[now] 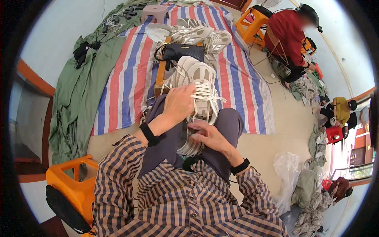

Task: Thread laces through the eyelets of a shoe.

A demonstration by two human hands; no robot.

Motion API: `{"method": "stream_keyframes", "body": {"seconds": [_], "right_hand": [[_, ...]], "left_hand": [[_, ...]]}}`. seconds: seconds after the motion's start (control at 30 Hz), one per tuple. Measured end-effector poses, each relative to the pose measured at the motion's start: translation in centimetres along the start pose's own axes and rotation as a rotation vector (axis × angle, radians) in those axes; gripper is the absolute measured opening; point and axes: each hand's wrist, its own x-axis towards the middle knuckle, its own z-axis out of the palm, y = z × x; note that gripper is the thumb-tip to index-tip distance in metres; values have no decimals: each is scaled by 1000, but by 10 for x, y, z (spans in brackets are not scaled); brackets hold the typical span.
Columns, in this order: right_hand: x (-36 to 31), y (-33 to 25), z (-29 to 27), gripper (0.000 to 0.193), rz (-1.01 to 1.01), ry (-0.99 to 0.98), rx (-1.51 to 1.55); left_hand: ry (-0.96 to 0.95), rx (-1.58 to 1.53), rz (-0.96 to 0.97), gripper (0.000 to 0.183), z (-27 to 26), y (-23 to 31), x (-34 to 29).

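Note:
A white and beige sneaker point(203, 73) lies between my knees, toe away from me. White shoelaces point(203, 90) cross its front, with loose ends hanging at its right side. My left hand point(179, 104) is closed at the sneaker's left side, fingertips at the edge of the lacing; whether a lace is pinched there is hidden. Just below the sneaker's near end, my right hand point(210, 137) is open, its fingers bent and apart, with nothing visible in them. A bundle of pale laces point(191, 147) hangs between my thighs.
Beyond the sneaker, a black bag point(182, 52) and more sneakers point(217, 40) rest on a wooden rack point(161, 73) over a striped sheet point(130, 85). An orange stool point(73, 175) stands at my left. A person in red point(285, 33) bends at the far right.

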Motion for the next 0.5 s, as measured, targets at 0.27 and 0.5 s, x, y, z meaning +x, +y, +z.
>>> {"method": "stream_keyframes", "body": {"seconds": [0.27,0.5], "right_hand": [[-24,-18,-17,18,-33,239,83],[-144,-31,-60,17,-479,663,507]], "left_hand": [[-112,-381,-346,24,-4,-4,-9],[-137,-594,-460,19,-6,-13,4]]}}
